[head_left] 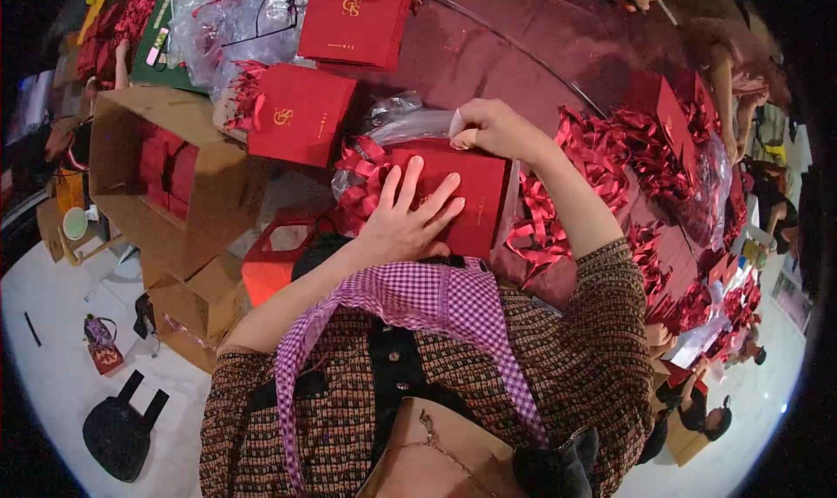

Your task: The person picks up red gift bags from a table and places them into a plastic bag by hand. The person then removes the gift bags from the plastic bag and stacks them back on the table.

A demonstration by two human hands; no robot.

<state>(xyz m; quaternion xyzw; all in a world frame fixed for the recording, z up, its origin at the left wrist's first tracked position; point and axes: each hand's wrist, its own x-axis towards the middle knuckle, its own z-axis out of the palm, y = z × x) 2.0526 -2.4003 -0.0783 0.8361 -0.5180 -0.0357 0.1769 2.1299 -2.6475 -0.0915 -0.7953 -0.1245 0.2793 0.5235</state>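
A red paper gift bag [475, 184] with gold print lies on the red-covered table in front of me. My left hand [410, 206] rests flat on its front with the fingers spread. At the bag's far edge my right hand [501, 130] is closed, its thumb and fingers pinching the edge of a clear plastic bag [410, 123]. That plastic stretches along the far side of the gift bag and also shows beside its right edge. Shiny red ribbon [362, 171] bunches at the gift bag's left end, partly behind my left hand.
Two more red gift bags [301, 115] [356, 23] lie far left, near crumpled clear plastic [235, 27]. An open cardboard box [209, 171] with red items stands at the left. Heaps of red ribbon [602, 184] cover the right side. Other people [732, 88] work around the table.
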